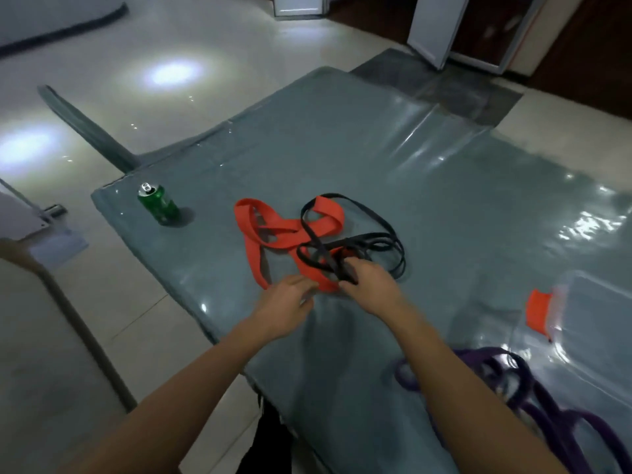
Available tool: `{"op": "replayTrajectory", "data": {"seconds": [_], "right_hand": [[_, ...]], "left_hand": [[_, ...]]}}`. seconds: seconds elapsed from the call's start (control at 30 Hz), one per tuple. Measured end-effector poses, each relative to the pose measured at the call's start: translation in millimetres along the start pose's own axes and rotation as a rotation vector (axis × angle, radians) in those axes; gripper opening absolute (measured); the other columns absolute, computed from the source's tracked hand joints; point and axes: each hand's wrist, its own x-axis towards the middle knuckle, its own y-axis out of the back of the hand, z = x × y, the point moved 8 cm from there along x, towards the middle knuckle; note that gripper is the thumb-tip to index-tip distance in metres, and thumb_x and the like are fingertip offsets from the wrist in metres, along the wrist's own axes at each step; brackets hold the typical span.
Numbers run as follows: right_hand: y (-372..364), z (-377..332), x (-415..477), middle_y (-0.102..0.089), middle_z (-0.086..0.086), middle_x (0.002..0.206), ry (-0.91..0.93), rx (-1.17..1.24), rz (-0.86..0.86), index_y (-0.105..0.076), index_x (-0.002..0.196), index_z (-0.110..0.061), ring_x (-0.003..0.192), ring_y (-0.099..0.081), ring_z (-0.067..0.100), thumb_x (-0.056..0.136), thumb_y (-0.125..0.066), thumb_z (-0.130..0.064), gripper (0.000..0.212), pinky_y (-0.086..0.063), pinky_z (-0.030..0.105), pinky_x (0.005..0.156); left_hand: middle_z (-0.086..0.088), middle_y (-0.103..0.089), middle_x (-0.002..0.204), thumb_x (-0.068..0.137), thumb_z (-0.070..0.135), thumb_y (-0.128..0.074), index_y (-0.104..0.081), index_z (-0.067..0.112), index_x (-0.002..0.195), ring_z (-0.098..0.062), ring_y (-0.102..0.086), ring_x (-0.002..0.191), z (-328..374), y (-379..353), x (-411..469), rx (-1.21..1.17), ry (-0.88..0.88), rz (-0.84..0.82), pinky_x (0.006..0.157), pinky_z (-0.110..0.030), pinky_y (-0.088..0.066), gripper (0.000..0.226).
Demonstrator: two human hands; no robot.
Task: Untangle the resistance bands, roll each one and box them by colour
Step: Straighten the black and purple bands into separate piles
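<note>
Both look light, limp and rubbery; your right hand (367,283) pinches the black band (362,243) at the crossing, a fair hold; whether the fingers of your left hand (287,302) grip the orange band (290,234), I cannot tell.

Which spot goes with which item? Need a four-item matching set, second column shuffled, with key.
1 green can
2 purple band
3 black band
4 orange roll

A tangled with the orange band at the middle of the mat
B upright near the mat's far left corner
C loose heap, near right
D at the clear box's left wall

Pairs: 1-B, 2-C, 3-A, 4-D
</note>
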Motion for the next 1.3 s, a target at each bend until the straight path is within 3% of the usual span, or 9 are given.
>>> {"op": "replayTrajectory", "data": {"seconds": [0.13,0.37,0.53,0.63,0.77,0.87,0.97,1.13,1.3], "right_hand": [[-21.7,-10.7,39.1,-0.065,0.011,0.121,-0.141,-0.215,-0.060,-0.052,0.131,-0.021,0.116,-0.060,0.034,0.087,-0.067,-0.043,0.051,-0.045,0.045,0.097],[-35.5,-12.4,71.9,-0.072,0.008,0.109,-0.206,-0.126,-0.101,-0.064,0.119,-0.023,0.107,-0.064,0.032,0.082,-0.063,-0.028,0.037,-0.049,0.041,0.094],[-20.0,-9.9,82.6,-0.072,0.004,0.093,-0.236,0.034,-0.041,-0.072,0.098,-0.019,0.091,-0.067,0.025,0.078,-0.073,-0.020,0.020,-0.053,0.037,0.079],[5.9,-3.8,91.3,-0.066,-0.010,0.076,-0.244,0.134,0.076,-0.074,0.091,-0.021,0.074,-0.062,0.010,0.080,-0.074,-0.016,0.012,-0.045,0.028,0.067],[58.1,-2.2,107.0,-0.059,-0.022,0.058,-0.227,0.201,0.230,-0.060,0.069,-0.040,0.058,-0.055,-0.007,0.084,-0.075,-0.018,0.031,-0.035,0.012,0.053],[91.2,-1.2,118.5,-0.062,-0.017,0.063,-0.208,0.241,0.320,-0.063,0.079,-0.039,0.061,-0.057,-0.004,0.088,-0.072,-0.019,0.024,-0.042,0.013,0.056],[119.1,4.3,127.6,-0.069,-0.011,0.083,-0.163,0.185,0.428,-0.071,0.097,-0.023,0.073,-0.058,0.006,0.092,-0.070,-0.020,0.006,-0.047,0.022,0.069],[143.1,36.9,125.2,-0.069,0.001,0.105,-0.182,0.100,0.593,-0.070,0.117,-0.013,0.091,-0.059,0.012,0.094,-0.066,-0.012,0.023,-0.045,0.022,0.084],[104.7,90.1,132.6,-0.066,0.012,0.109,-0.318,0.021,0.416,-0.067,0.121,-0.011,0.102,-0.061,0.031,0.096,-0.058,-0.010,0.026,-0.051,0.044,0.089]], "left_hand": [[-0.005,-0.064,0.135,0.098,0.023,-0.058,-0.063,0.016,0.134,-0.025,-0.055,0.127,-40.3,16.5,37.4,-0.039,-0.078,-0.009,0.105,-0.030,-0.037,0.037],[-0.004,-0.069,0.128,0.092,0.019,-0.066,-0.068,0.018,0.125,-0.024,-0.060,0.123,-74.4,25.9,94.8,-0.147,-0.212,-0.017,0.106,-0.033,-0.044,0.032],[-0.002,-0.068,0.127,0.092,0.020,-0.067,-0.067,0.018,0.126,-0.022,-0.062,0.120,-81.8,26.5,121.5,-0.197,-0.276,-0.027,0.104,-0.031,-0.045,0.034],[-0.004,-0.068,0.128,0.093,0.016,-0.067,-0.067,0.014,0.127,-0.023,-0.061,0.122,-81.2,33.2,139.6,-0.252,-0.324,-0.022,0.108,-0.033,-0.044,0.034],[-0.006,-0.066,0.134,0.094,0.022,-0.069,-0.063,0.013,0.133,-0.024,-0.060,0.125,-72.7,49.5,169.2,-0.306,-0.374,0.025,0.108,-0.037,-0.045,0.041],[-0.005,-0.070,0.123,0.089,0.023,-0.074,-0.065,0.013,0.125,-0.020,-0.066,0.112,-62.4,64.5,197.0,-0.351,-0.375,0.053,0.098,-0.034,-0.050,0.038],[-0.004,-0.073,0.100,0.088,0.017,-0.074,-0.070,0.011,0.111,-0.020,-0.068,0.088,-43.7,85.6,233.0,-0.405,-0.384,0.118,0.082,-0.036,-0.054,0.024],[0.001,-0.070,0.098,0.089,0.014,-0.071,-0.072,0.016,0.106,-0.019,-0.065,0.089,-9.2,99.0,291.9,-0.347,-0.456,0.163,0.078,-0.032,-0.051,0.017],[-0.005,-0.071,0.107,0.092,0.014,-0.069,-0.071,0.013,0.110,-0.026,-0.065,0.100,5.8,44.5,321.8,-0.209,-0.481,-0.032,0.088,-0.037,-0.050,0.019]]}}
